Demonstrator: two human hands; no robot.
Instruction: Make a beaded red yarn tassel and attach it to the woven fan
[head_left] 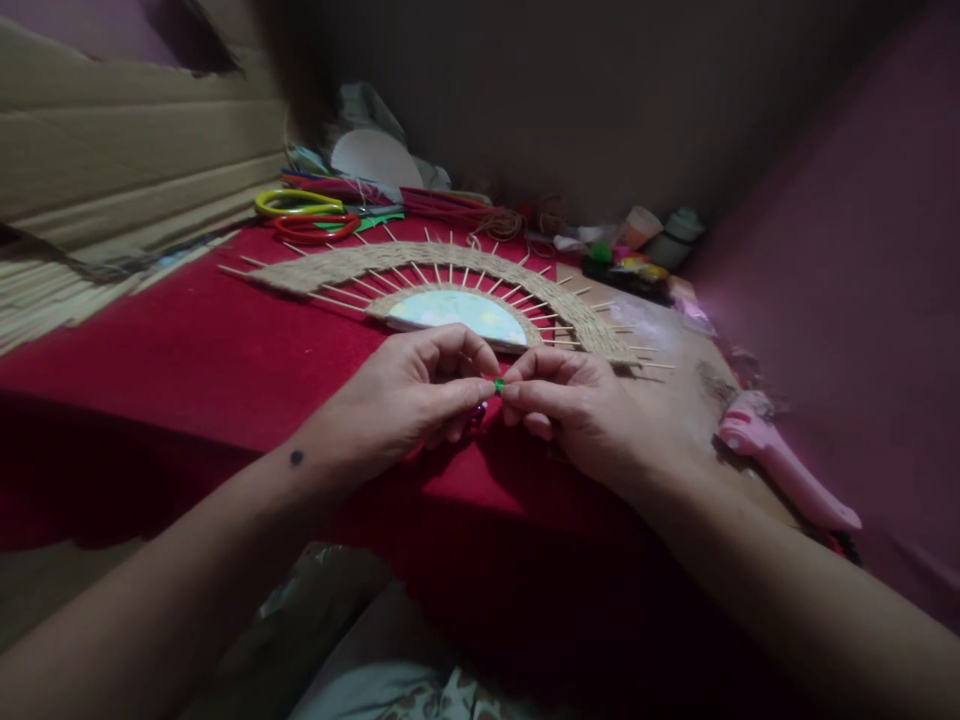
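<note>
My left hand [431, 385] and my right hand [566, 400] meet in front of me, fingertips nearly touching. Between them, thumbs and forefingers pinch a small shiny green piece [499, 385], too small to tell its exact kind. A shiny purple thing [478, 413] shows under my left fingers; I cannot make out what it is. Just beyond my hands lies a half-round fan-like piece of thin sticks and woven twine [420, 258]. Its middle is a pale blue-green half disc [457, 312] edged with twine.
Red cloth [172, 350] covers the table. Yellow-handled scissors [300, 204] and red-handled scissors [319, 228] lie at the back left. A pink glue gun [784, 460] rests at right. Cardboard [142, 130] stands at left; coiled twine [501, 224] and cups [641, 228] sit behind.
</note>
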